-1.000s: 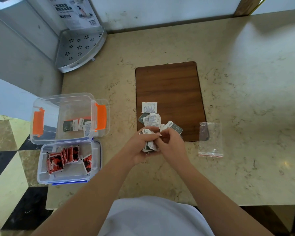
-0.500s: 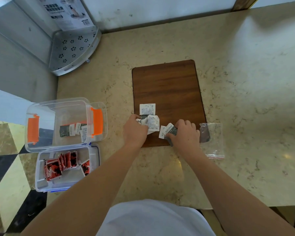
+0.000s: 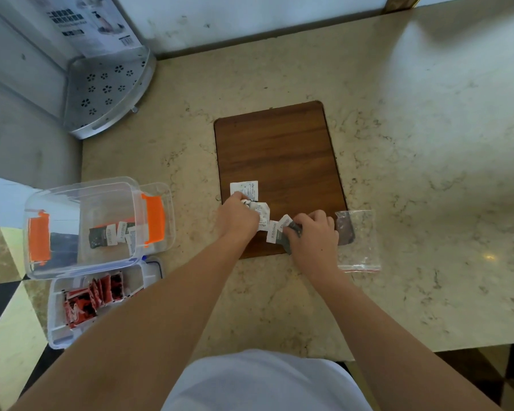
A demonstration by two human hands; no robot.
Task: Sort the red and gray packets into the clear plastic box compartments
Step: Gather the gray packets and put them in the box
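Gathering step: left hand and right hand, fingers curled onto gray packets at wooden board's near edge; next, carry them to orange-latched box.

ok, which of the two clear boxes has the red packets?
The near box, the low one closest to the person, holds the red packets. The taller box with orange latches behind it holds gray packets.

Red packets, gray-and-white packets, orange latches, seemingly wood-grain board.
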